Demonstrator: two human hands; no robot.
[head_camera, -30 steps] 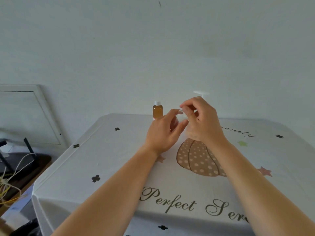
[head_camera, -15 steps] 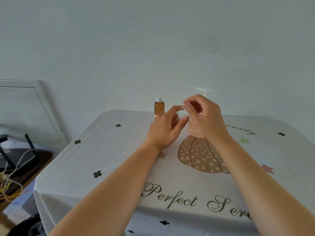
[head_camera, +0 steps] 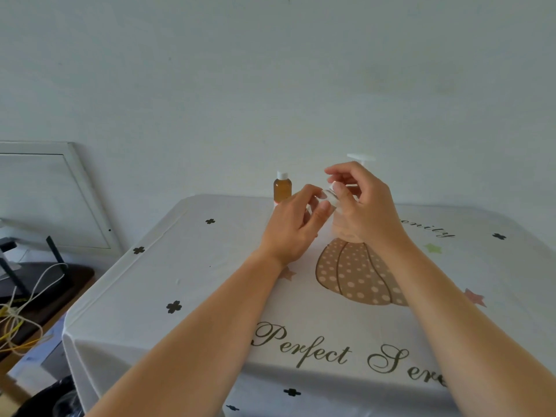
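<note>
Between the fingertips sits a small white piece (head_camera: 330, 197), ribbed at its edge and held up above the table, and we cannot make out what, if anything, is attached beneath it. The right hand (head_camera: 365, 212) comes at it from above with its fingers curled in tight, the thumb and forefinger pinching the piece. The left hand (head_camera: 291, 230) meets it from the other side, its thumb and forefinger bent narrowly round the piece's near edge, while its other fingers fold loosely under. We see the two hands almost touching each other here, and both bare forearms run back toward us across the table. Just behind the right hand, the flat white pump head (head_camera: 361, 158) of a dispenser rises above the knuckles; the hand hides most of its body. To the left of the hands, near the table's far edge, a small amber bottle (head_camera: 282, 191) with a white cap stands upright and apart from both hands. Below the hands we find a white tablecloth (head_camera: 210, 281) scattered with small dark crosses, a dotted brown pumpkin print (head_camera: 352, 275) lying under the right wrist, and looping script (head_camera: 301, 350) running along the near edge. Beyond the table's left side, a pale framed panel (head_camera: 45, 194) leans against the wall, and a tangle of white and yellow cables (head_camera: 18, 323) hangs over a low dark surface (head_camera: 60, 284).
</note>
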